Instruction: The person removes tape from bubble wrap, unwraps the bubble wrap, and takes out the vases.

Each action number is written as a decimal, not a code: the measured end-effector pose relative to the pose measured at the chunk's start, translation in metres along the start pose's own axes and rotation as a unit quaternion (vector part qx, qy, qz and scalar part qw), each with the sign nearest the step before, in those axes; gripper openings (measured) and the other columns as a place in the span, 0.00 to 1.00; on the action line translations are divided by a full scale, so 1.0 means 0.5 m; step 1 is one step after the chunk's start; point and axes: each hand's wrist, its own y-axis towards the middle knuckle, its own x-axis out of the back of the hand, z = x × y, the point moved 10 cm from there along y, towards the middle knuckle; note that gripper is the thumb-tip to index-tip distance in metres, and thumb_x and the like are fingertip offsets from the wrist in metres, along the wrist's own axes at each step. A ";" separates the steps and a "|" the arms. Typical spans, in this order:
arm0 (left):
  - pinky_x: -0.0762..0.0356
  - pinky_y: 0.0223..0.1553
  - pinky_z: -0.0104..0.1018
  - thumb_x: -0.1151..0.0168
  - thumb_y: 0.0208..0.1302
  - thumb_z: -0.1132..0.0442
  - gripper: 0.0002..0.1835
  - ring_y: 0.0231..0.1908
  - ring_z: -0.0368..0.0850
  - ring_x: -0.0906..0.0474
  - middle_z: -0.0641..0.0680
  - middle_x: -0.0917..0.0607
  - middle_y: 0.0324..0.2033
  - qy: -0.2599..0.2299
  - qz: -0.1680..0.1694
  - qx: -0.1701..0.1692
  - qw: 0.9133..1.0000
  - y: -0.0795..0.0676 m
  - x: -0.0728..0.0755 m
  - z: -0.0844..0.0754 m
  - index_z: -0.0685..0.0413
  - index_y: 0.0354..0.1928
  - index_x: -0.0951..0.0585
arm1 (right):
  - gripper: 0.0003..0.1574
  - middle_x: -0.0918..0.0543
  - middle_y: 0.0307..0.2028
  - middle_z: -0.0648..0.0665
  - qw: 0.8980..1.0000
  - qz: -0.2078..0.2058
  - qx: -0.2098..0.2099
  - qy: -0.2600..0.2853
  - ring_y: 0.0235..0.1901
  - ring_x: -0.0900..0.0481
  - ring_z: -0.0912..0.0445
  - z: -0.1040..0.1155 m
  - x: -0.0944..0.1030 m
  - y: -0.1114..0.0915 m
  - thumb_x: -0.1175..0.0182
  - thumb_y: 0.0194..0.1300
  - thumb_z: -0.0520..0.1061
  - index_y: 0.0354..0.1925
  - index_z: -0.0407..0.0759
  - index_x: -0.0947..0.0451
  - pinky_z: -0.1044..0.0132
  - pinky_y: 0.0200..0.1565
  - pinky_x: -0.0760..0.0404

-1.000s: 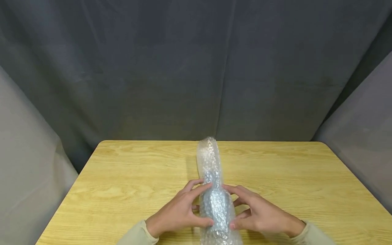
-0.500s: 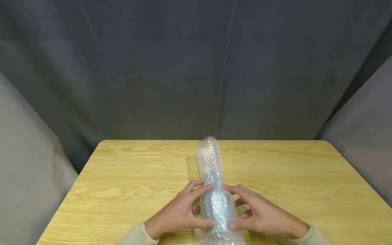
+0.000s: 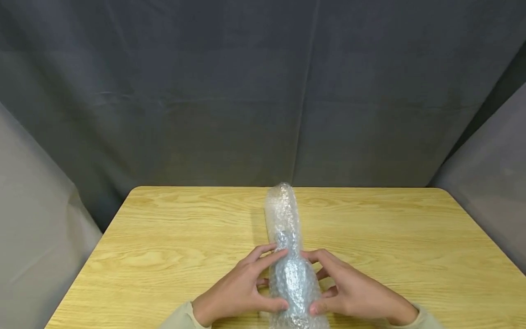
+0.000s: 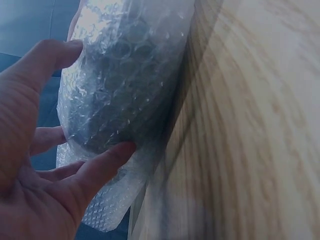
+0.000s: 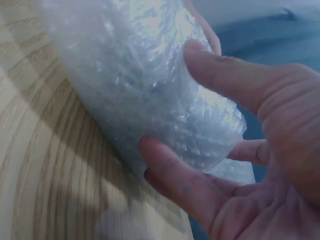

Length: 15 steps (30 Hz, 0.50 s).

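Observation:
A long bundle of clear bubble wrap (image 3: pixel 293 278) lies lengthwise on the table, pointing away from me. Through the layers shows a grey-blue shape, wide near me and narrowing to a neck; its kind is blurred by the wrap. My left hand (image 3: pixel 246 288) grips the wide part from the left, thumb on top and fingers along the side. From the right, my right hand (image 3: pixel 349 292) holds the same part in a mirrored grip. In the left wrist view, fingertips (image 4: pixel 127 150) press the wrap low, close to the tabletop. The right wrist view shows the thumb (image 5: pixel 200 57) on the upper surface.
The wood-grain table (image 3: pixel 164 237) has rounded far corners. A flattened end of the wrap (image 3: pixel 281 205) reaches the table's far edge. Behind hangs a dark grey curtain (image 3: pixel 205 100), with lighter cloth (image 3: pixel 33 219) at the left and more cloth (image 3: pixel 493 183) at the right.
Both hands keep their hold on the bundle and sit only slightly lower in the head view. The head view has shifted a little.

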 end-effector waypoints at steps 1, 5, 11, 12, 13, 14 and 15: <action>0.18 0.54 0.23 0.27 0.60 0.38 0.48 0.66 0.53 0.22 0.50 0.43 0.80 -0.001 0.000 0.000 1.000 -0.002 -0.001 -0.001 0.26 0.79 0.40 | 0.51 0.44 0.79 0.35 1.000 0.002 0.002 0.006 0.61 0.24 0.57 0.002 -0.004 -0.002 0.30 0.66 0.53 0.78 0.56 0.46 0.68 0.48 0.13; 0.18 0.54 0.24 0.26 0.60 0.38 0.48 0.67 0.55 0.24 0.51 0.43 0.80 -0.004 0.000 -0.004 1.000 -0.008 -0.003 -0.005 0.26 0.79 0.40 | 0.52 0.46 0.79 0.35 1.000 0.005 0.004 0.015 0.62 0.24 0.57 0.008 -0.013 -0.008 0.30 0.66 0.53 0.78 0.57 0.48 0.70 0.49 0.13; 0.18 0.54 0.25 0.28 0.61 0.37 0.47 0.69 0.56 0.26 0.50 0.43 0.80 0.024 0.001 -0.019 1.000 -0.005 -0.006 -0.012 0.28 0.80 0.40 | 0.52 0.45 0.79 0.36 1.000 -0.004 -0.008 0.007 0.62 0.24 0.55 0.004 -0.013 -0.017 0.30 0.66 0.54 0.78 0.58 0.48 0.70 0.50 0.14; 0.18 0.54 0.25 0.29 0.62 0.37 0.47 0.68 0.54 0.25 0.50 0.43 0.80 0.029 0.003 -0.020 0.999 -0.004 -0.008 -0.013 0.28 0.80 0.41 | 0.52 0.46 0.79 0.36 1.000 -0.005 -0.012 0.008 0.62 0.24 0.55 0.002 -0.013 -0.019 0.30 0.66 0.54 0.78 0.58 0.48 0.69 0.50 0.14; 0.18 0.54 0.25 0.29 0.62 0.36 0.48 0.67 0.52 0.24 0.49 0.43 0.80 0.032 0.005 -0.019 0.999 -0.004 -0.010 -0.014 0.27 0.80 0.41 | 0.52 0.46 0.79 0.36 1.000 -0.006 -0.016 0.009 0.62 0.24 0.55 0.001 -0.013 -0.022 0.30 0.66 0.54 0.78 0.58 0.48 0.69 0.50 0.14; 0.18 0.55 0.26 0.29 0.62 0.36 0.48 0.66 0.50 0.23 0.49 0.44 0.81 0.036 0.007 -0.018 0.999 -0.004 -0.013 -0.014 0.27 0.80 0.42 | 0.52 0.46 0.79 0.36 1.000 -0.006 -0.018 0.011 0.63 0.24 0.56 0.000 -0.013 -0.024 0.30 0.66 0.54 0.78 0.57 0.48 0.68 0.50 0.14; 0.18 0.55 0.26 0.30 0.62 0.35 0.48 0.65 0.48 0.23 0.48 0.44 0.81 0.041 0.009 -0.018 0.999 -0.005 -0.015 -0.014 0.27 0.80 0.42 | 0.52 0.47 0.79 0.36 1.000 -0.007 -0.020 0.013 0.63 0.24 0.56 -0.001 -0.014 -0.025 0.30 0.66 0.54 0.78 0.57 0.48 0.68 0.51 0.14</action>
